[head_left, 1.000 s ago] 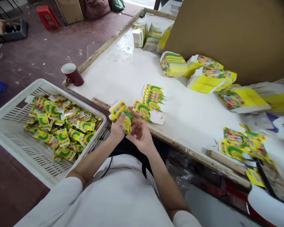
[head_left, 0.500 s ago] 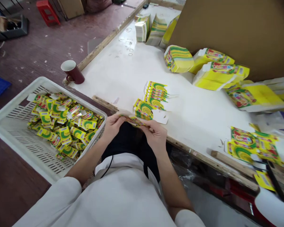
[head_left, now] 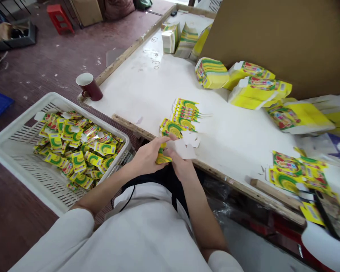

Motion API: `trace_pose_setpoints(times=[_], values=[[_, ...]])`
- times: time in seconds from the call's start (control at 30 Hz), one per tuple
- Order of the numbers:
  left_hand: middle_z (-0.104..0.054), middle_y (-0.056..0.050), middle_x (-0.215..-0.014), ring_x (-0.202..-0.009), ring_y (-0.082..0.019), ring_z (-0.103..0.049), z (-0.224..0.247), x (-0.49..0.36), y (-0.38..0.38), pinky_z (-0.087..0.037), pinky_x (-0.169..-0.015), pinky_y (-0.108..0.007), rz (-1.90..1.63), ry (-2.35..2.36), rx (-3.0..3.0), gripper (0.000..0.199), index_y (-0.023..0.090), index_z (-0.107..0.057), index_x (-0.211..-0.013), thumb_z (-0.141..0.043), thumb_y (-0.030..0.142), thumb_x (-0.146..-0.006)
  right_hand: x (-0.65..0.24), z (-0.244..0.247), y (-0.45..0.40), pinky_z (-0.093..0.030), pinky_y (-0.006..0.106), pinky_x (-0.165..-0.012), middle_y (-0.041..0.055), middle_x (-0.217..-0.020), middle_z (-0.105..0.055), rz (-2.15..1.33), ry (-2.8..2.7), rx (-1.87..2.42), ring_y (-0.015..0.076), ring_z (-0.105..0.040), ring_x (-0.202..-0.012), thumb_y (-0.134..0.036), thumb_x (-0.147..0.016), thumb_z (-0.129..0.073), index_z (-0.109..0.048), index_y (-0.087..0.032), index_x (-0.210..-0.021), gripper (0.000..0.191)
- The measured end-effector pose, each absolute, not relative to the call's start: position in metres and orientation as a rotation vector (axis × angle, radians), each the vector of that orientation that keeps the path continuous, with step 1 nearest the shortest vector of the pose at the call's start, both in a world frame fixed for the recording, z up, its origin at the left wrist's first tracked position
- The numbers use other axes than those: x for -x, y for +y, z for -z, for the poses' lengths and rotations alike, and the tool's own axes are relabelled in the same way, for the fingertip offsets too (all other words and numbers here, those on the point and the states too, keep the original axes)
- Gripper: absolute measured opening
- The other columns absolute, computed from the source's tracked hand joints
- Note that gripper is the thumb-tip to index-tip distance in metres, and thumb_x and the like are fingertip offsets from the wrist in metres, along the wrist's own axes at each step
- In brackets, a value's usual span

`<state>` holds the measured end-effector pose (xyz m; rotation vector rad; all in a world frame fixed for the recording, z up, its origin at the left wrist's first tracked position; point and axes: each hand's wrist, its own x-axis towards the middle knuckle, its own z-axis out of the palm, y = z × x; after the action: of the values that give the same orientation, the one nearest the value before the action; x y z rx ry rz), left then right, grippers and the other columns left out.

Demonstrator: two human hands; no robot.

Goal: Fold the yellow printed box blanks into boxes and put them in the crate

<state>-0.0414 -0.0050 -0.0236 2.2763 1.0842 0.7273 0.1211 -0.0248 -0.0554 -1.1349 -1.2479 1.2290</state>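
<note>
Near the table's front edge, my left hand (head_left: 148,155) is closed on a small yellow-green carton (head_left: 162,156) with a white flap. My right hand (head_left: 181,163) pinches the same carton from the right, by its white part. Just beyond my hands, a row of flat yellow cartons (head_left: 185,113) lies fanned out on the white table (head_left: 130,85). To my left, a white plastic basket (head_left: 0,145) holds many small folded cartons (head_left: 79,160).
A maroon mug (head_left: 93,90) stands at the table's left corner. Bundled cartons (head_left: 212,73) line the cardboard sheet (head_left: 277,41) at the back. More flat cartons (head_left: 289,168) and a wooden strip (head_left: 274,194) lie at the right. A red stool (head_left: 59,18) is on the floor.
My hands have come closer together. The carton between them has turned, and its white flap now shows toward the right. The view has shifted slightly.
</note>
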Motion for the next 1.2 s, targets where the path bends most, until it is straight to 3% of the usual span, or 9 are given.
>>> trace_pose_setpoints(times=[0.1,0.27,0.37,0.47,0.63,0.93,1.0,1.13,1.2], values=[[-0.059,-0.012,-0.126,-0.115,-0.027,-0.064,0.027,0.043,-0.005,-0.055,-0.092,-0.038,-0.737,1.046,-2.394,0.065,0.022,-0.038,-0.132,-0.068,0.019,-0.075,-0.119,0.062,-0.022,-0.057,0.046,-0.102,0.0092,-0.142,-0.062,-1.516,-1.173,1.049,0.0297,-0.064,-0.125,-0.066,-0.09,-0.055,-0.052,-0.031,-0.144,0.064],[-0.061,-0.007,-0.116,-0.098,-0.023,-0.069,0.034,0.047,0.001,-0.055,-0.078,-0.032,-0.655,1.106,-2.296,0.06,0.024,-0.04,-0.124,-0.068,0.018,-0.072,-0.119,0.058,-0.026,-0.045,0.048,-0.116,0.0099,-0.156,-0.049,-1.296,-1.326,0.968,0.0295,-0.048,-0.143,-0.061,-0.09,-0.06,-0.033,-0.029,-0.157,0.079],[-0.057,-0.012,-0.124,-0.101,-0.024,-0.068,0.042,0.045,0.005,-0.056,-0.08,-0.035,-0.75,1.078,-2.222,0.074,0.021,-0.028,-0.136,-0.067,0.02,-0.073,-0.12,0.054,-0.029,-0.039,0.044,-0.121,0.0038,-0.161,-0.042,-0.979,-1.634,0.986,0.0256,-0.041,-0.148,-0.035,-0.097,-0.058,-0.045,-0.034,-0.151,0.056],[-0.051,-0.018,-0.133,-0.115,-0.028,-0.063,0.041,0.045,0.007,-0.055,-0.09,-0.041,-0.815,1.155,-2.239,0.076,0.017,-0.029,-0.137,-0.069,0.02,-0.072,-0.122,0.055,-0.028,-0.045,0.041,-0.116,0.0017,-0.154,-0.052,-0.749,-1.649,1.061,0.0223,-0.054,-0.138,-0.018,-0.099,-0.05,-0.062,-0.036,-0.137,0.044],[-0.067,-0.01,-0.115,-0.108,-0.029,-0.064,0.025,0.062,0.008,-0.052,-0.095,-0.044,-0.598,1.343,-2.301,0.048,0.018,-0.054,-0.118,-0.075,0.027,-0.075,-0.135,0.059,-0.022,-0.048,0.047,-0.114,0.0092,-0.157,-0.048,-0.753,-1.711,1.115,0.0293,-0.052,-0.139,-0.023,-0.092,-0.066,-0.066,-0.028,-0.133,0.041],[-0.071,-0.008,-0.113,-0.105,-0.025,-0.067,0.013,0.063,0.01,-0.052,-0.094,-0.036,-0.628,1.256,-2.398,0.048,0.02,-0.06,-0.117,-0.078,0.032,-0.074,-0.143,0.038,-0.02,-0.045,0.05,-0.115,0.0093,-0.146,-0.059,-0.852,-1.82,1.158,0.0303,-0.054,-0.138,-0.025,-0.085,-0.073,-0.078,-0.027,-0.108,0.023],[-0.071,-0.008,-0.114,-0.106,-0.025,-0.067,0.01,0.061,0.008,-0.052,-0.095,-0.037,-0.64,1.31,-2.383,0.048,0.019,-0.059,-0.118,-0.077,0.032,-0.076,-0.135,0.04,-0.018,-0.044,0.05,-0.114,0.0098,-0.145,-0.059,-0.849,-1.71,1.16,0.0299,-0.053,-0.138,-0.027,-0.086,-0.072,-0.075,-0.027,-0.114,0.029],[-0.069,-0.009,-0.117,-0.11,-0.029,-0.065,0.008,0.097,0.008,-0.05,-0.098,-0.042,-0.595,1.616,-2.252,0.054,0.019,-0.059,-0.122,-0.079,0.034,-0.075,-0.137,0.059,-0.002,-0.05,0.047,-0.109,0.0131,-0.146,-0.057,-0.799,-1.601,1.237,0.0267,-0.06,-0.129,-0.036,-0.086,-0.071,-0.046,-0.025,-0.148,0.068],[-0.065,-0.015,-0.127,-0.121,-0.036,-0.058,0.01,0.129,0.011,-0.043,-0.107,-0.052,-0.622,1.987,-2.142,0.068,0.016,-0.055,-0.129,-0.083,0.036,-0.071,-0.149,0.072,0.011,-0.047,0.051,-0.109,0.0148,-0.139,-0.061,-0.543,-1.558,1.508,0.0288,-0.059,-0.126,-0.035,-0.086,-0.069,-0.049,-0.023,-0.144,0.063]])
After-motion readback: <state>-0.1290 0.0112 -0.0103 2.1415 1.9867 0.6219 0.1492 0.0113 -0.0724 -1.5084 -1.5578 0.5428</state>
